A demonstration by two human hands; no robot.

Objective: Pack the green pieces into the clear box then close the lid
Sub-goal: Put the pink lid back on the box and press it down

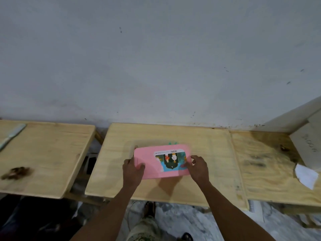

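A pink lid (149, 164) with a colourful picture label lies tilted over the clear box (129, 146), whose rim shows at the lid's far left corner. A bit of the green pieces (172, 142) peeks out behind the lid's far edge. My left hand (132, 168) grips the lid's left edge, thumb on top. My right hand (198, 166) holds the lid's right edge with its fingers on the label side. Most of the box is hidden under the lid.
The box sits on the middle wooden table (208, 162). A second table (43, 153) stands to the left with a pale knife-like tool (12, 135) and a dark clump (16, 173). A third board on the right carries white paper (306, 175). A grey wall rises behind.
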